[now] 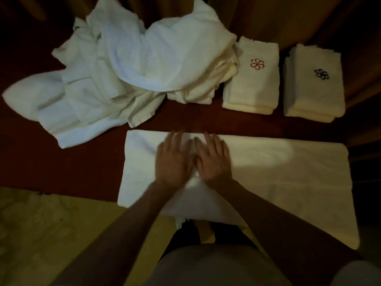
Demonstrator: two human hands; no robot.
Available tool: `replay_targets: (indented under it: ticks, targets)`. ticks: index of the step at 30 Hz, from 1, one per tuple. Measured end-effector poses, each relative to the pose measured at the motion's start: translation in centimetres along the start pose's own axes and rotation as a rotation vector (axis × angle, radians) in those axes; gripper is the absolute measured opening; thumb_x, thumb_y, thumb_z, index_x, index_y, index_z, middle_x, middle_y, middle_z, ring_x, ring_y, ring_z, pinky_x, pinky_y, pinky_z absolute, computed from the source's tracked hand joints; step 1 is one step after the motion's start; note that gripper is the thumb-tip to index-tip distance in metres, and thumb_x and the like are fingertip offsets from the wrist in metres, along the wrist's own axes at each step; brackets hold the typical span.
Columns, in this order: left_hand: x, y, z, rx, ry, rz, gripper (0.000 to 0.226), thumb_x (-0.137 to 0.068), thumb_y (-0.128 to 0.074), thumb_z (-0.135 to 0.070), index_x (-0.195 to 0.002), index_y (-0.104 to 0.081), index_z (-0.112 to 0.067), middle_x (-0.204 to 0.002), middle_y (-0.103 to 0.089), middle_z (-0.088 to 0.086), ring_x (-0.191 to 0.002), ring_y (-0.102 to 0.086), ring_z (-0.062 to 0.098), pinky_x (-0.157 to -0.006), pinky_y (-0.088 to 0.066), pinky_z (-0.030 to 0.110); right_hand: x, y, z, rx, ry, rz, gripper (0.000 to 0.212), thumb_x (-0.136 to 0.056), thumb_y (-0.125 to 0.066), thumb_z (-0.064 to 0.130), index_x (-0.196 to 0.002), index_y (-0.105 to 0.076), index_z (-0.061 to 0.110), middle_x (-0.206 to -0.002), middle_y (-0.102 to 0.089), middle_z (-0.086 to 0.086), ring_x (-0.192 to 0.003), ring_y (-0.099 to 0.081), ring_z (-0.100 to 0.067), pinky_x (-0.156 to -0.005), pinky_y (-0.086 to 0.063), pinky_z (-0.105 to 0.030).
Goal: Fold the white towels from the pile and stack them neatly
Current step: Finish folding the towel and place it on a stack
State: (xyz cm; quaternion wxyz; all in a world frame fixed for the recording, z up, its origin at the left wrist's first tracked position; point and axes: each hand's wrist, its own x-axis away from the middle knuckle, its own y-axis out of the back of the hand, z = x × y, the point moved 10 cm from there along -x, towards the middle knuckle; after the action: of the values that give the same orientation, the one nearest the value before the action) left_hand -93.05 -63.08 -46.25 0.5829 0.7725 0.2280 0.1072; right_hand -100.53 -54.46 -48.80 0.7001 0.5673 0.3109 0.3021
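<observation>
A long white towel [278, 172] lies spread flat across the dark red surface [61, 166] in front of me, its near edge hanging over the front. My left hand [174, 159] and my right hand [214, 157] press flat on the towel's left half, side by side, fingers straight. A crumpled pile of white towels [127, 69] lies at the back left. At the back right stand two folded stacks: one with a red emblem [253, 79], one with a black emblem [313, 85].
The red surface ends at a front edge at lower left, with yellowish patterned floor [41, 234] below it. Dark curtain folds [288, 17] hang behind the stacks. A bare strip of the red surface runs between the pile and the spread towel.
</observation>
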Motion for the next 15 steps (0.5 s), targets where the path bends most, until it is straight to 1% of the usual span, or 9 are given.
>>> replay_targets:
  ticks: [2,4,6,8,11,15]
  targets:
    - [1.1,-3.4,-1.3,-0.015,-0.006,0.142,0.055,-0.103,-0.032,-0.044,-0.151,-0.038,-0.018,-0.158,-0.033,0.009,-0.148,-0.025,0.028,-0.116,-0.027,0.046,0.1,-1.1,0.0,0.069,-0.009,0.081,0.062,-0.096,-0.02,0.044,-0.151,-0.036,0.021,-0.16,-0.026,-0.011,-0.149,-0.022,-0.032,-0.119,-0.02,-0.049]
    - [1.8,-4.4,-0.1,-0.064,-0.001,0.19,0.057,-0.105,-0.02,-0.046,-0.156,-0.025,-0.022,-0.163,-0.019,0.004,-0.152,-0.01,0.023,-0.121,-0.019,0.047,0.2,-1.4,-0.5,0.073,-0.022,0.097,0.059,-0.099,-0.017,0.044,-0.154,-0.03,0.025,-0.163,-0.02,-0.008,-0.151,-0.015,-0.029,-0.121,-0.016,-0.048]
    - [2.1,-4.3,1.2,-0.115,-0.014,0.205,0.059,-0.104,-0.015,-0.05,-0.158,-0.017,-0.026,-0.165,-0.01,0.001,-0.153,-0.001,0.022,-0.122,-0.013,0.048,0.3,-1.2,-0.7,0.039,-0.029,0.084,0.057,-0.102,-0.017,0.044,-0.154,-0.03,0.026,-0.163,-0.019,-0.007,-0.151,-0.013,-0.028,-0.121,-0.016,-0.047]
    - [2.1,-3.4,3.1,-0.107,0.031,0.186,0.06,-0.103,-0.015,-0.053,-0.158,-0.013,-0.029,-0.166,-0.006,-0.001,-0.153,0.001,0.022,-0.123,-0.01,0.048,0.4,-1.2,-0.7,0.022,-0.029,0.074,0.056,-0.103,-0.02,0.044,-0.154,-0.031,0.026,-0.163,-0.02,-0.006,-0.151,-0.013,-0.027,-0.121,-0.016,-0.047]
    - [2.5,-2.1,7.2,-0.117,0.136,0.154,0.061,-0.102,-0.015,-0.054,-0.158,-0.01,-0.029,-0.166,-0.003,-0.001,-0.153,0.003,0.023,-0.123,-0.009,0.049,0.3,-1.7,-0.8,0.021,-0.034,0.087,0.055,-0.103,-0.023,0.045,-0.155,-0.029,0.027,-0.164,-0.017,-0.005,-0.152,-0.01,-0.027,-0.121,-0.015,-0.047]
    - [2.8,-1.7,10.5,-0.162,0.173,0.184,0.062,-0.102,-0.011,-0.055,-0.158,-0.003,-0.03,-0.166,0.005,-0.001,-0.153,0.008,0.022,-0.122,-0.007,0.05,0.3,-1.8,-0.9,0.02,-0.035,0.092,0.055,-0.103,-0.023,0.046,-0.154,-0.029,0.027,-0.164,-0.019,-0.006,-0.152,-0.012,-0.027,-0.121,-0.015,-0.047]
